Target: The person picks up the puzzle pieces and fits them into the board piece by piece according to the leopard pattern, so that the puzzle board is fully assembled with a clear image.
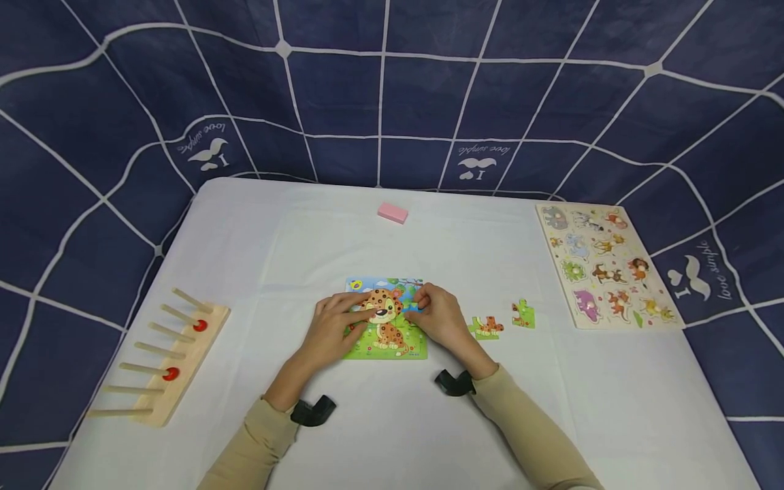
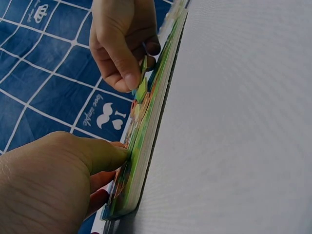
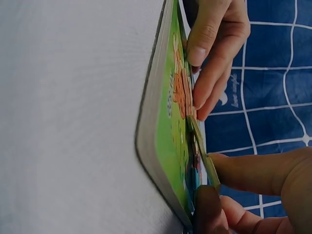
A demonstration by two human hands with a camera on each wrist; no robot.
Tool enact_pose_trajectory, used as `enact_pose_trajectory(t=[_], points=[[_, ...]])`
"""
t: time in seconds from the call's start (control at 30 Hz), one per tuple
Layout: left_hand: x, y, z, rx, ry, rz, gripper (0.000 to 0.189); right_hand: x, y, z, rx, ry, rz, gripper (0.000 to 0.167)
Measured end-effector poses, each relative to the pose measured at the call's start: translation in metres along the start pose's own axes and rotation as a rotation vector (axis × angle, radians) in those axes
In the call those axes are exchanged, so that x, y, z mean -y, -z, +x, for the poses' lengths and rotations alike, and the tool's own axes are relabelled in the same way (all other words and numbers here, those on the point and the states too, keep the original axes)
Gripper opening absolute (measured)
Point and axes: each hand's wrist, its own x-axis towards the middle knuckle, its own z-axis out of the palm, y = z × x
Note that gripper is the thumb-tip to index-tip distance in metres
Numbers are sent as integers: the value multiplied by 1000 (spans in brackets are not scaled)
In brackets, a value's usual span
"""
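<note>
A jigsaw puzzle board (image 1: 373, 352) with a spotted leopard cub picture lies flat on the white table. My left hand (image 1: 333, 327) rests on its left side, fingers extended across the cub's face and thumb on the board's surface. Over the board's right side, my right hand (image 1: 442, 318) pinches a puzzle piece (image 3: 204, 151) between thumb and fingers. That piece is tilted, with its lower end right at the board's surface. Two loose puzzle pieces, one with spotted legs (image 1: 488, 327) and one mostly green (image 1: 527, 317), lie right of the right hand.
A wooden peg stand (image 1: 190, 371) with red beads is at the left. An animal knob puzzle (image 1: 588, 286) lies at the right. Toward the back sits a pink block (image 1: 393, 213). Dark blue checked cloth (image 1: 429, 95) hangs behind the table.
</note>
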Motion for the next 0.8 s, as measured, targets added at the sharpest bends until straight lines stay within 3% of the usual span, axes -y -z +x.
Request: enact_pose_trajectory(t=[0.2, 0.8], points=[[0, 0, 0, 4, 4, 3, 26, 0, -1, -1, 1, 2, -72, 25], [1, -1, 0, -6, -5, 11, 27, -2, -3, -1, -27, 40, -107, 23]])
